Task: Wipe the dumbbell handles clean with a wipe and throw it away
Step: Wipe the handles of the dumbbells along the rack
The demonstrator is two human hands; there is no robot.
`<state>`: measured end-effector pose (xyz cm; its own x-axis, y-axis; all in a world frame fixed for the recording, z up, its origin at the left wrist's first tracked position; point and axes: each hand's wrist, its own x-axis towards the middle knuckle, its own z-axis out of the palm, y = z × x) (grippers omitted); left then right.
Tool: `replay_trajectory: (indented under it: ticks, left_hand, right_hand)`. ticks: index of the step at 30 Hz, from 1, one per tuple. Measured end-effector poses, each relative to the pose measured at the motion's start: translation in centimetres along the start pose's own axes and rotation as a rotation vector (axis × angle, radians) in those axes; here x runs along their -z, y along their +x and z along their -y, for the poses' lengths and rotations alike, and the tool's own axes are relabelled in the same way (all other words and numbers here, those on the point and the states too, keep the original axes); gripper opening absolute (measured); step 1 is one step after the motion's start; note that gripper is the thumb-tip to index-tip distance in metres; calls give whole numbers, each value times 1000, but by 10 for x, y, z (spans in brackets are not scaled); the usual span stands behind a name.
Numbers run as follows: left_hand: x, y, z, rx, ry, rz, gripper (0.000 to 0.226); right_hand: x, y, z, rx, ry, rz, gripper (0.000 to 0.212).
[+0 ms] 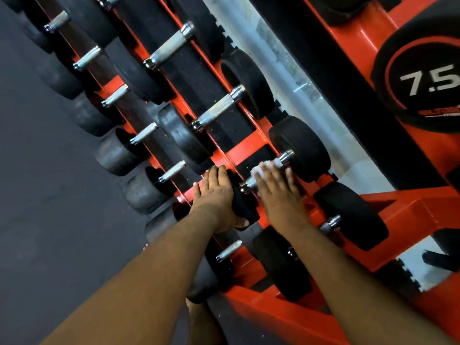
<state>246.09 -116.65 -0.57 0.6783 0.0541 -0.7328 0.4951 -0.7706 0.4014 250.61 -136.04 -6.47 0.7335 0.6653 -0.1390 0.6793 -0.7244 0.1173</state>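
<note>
One dumbbell handle on the red rack is being wiped, the white wipe pressed under the right hand with fingers laid nearly straight, while the left hand grips the dumbbell's near head and the other handles and disposal appear left.

Both bare forearms are extended forward and upward from the bottom of the view, roughly parallel, with the wrists held nearly straight. The left hand is laid palm down, its fingers kept together and curved over a black dumbbell head, the thumb tucked beneath at the lower edge. The right hand is set just beside it, palm down, fingers spread slightly and pressed on a white wipe; whether the fingers are curled round it cannot be clearly seen.
</note>
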Motion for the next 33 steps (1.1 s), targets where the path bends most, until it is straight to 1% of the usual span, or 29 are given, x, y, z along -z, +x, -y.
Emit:
replay_trajectory:
  ticks: [2,3,4,7,8,9,11,12,13,14,16,18,21,23,26,28,31,33]
  left_hand:
    - [0,0,0,2,-4,-1,154]
    - [0,0,0,2,0,-2,154]
    - [-1,0,0,2,3,-2,155]
    - [-1,1,0,6,9,-3,155]
    - [-1,1,0,7,8,-2,155]
    - [-1,1,0,6,6,-2,155]
    - [-1,1,1,7,5,-2,155]
    - [-1,1,1,9,6,-1,154]
    - [-2,1,1,10,9,0,154]
    - [-2,1,1,10,10,1,154]
    - [0,1,0,6,3,7,154]
    - [0,0,0,3,-10,7,153]
    - [-1,2,1,13,8,-13,155]
    - [-2,3,1,19,14,-1,156]
    - [-1,2,0,20,9,0,156]
    - [1,1,-1,21,7,-2,155]
    - [1,1,-1,23,9,1,154]
    - [1,1,-2,21,17,6,154]
  right_hand:
    - [-3,-8,7,187,-20,31,79]
    - [-3,-7,4,221,-25,30,79]
    - [-2,-4,-2,186,-19,21,79]
    - [0,5,-17,-77,18,-12,79]
    - [-1,4,-14,-78,24,-16,78]
    - [-4,1,-8,-11,25,-12,78]
    - [-7,-7,3,184,-6,4,76]
    - [-8,-9,2,236,-27,10,74]
    - [-7,-7,-2,226,-34,10,73]
    - [-5,-3,-8,162,-26,11,72]
    - [0,5,-18,-48,14,25,70]
    - [4,9,-15,-186,37,55,72]
    - [7,12,2,-223,17,81,71]
    - [12,13,9,-160,20,108,67]
    - [17,8,15,53,-19,121,58]
    - [19,2,18,156,-23,100,60]
    - [13,-7,12,184,1,96,64]
    - [11,-14,10,178,-19,78,62]
